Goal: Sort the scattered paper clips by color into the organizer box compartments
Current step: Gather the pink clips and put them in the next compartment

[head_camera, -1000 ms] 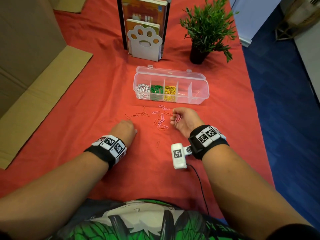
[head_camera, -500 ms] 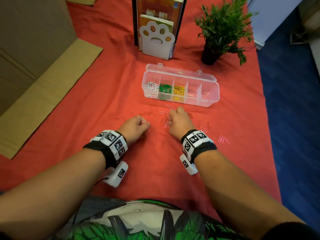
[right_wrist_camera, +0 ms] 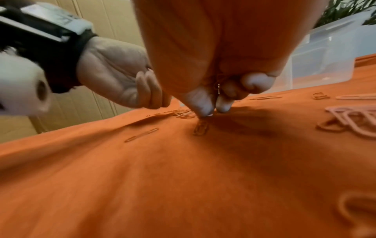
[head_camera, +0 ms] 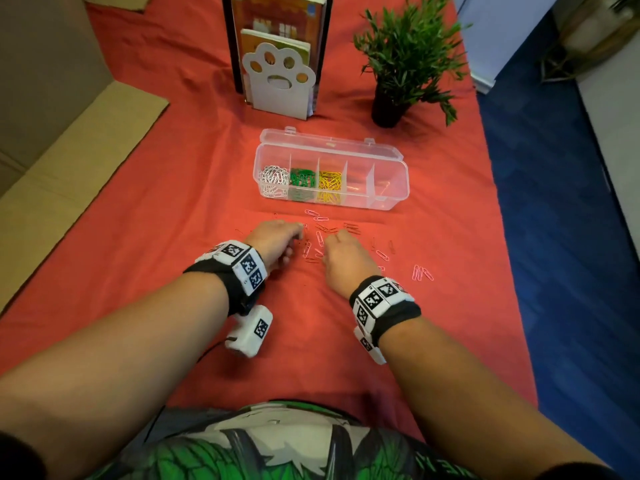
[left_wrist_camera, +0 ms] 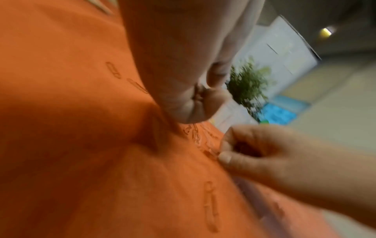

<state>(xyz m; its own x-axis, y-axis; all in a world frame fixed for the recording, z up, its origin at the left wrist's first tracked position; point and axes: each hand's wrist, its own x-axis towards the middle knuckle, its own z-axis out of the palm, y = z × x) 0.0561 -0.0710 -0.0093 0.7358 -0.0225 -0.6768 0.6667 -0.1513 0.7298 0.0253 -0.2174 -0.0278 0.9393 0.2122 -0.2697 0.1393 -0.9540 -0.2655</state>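
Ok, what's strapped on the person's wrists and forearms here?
Bare forearms, no sleeves. Each wrist has a black band carrying white blocks printed with black square markers. A small white camera pod hangs under each wrist, marker-tagged; the left pod trails a thin black cable.

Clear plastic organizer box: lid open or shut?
Open. The clear plastic organizer box has its lid hinged back behind the exposed compartments.

The left wrist view is motion-blurred, so whether the left hand (left_wrist_camera: 183, 90) holds clips is unclear.
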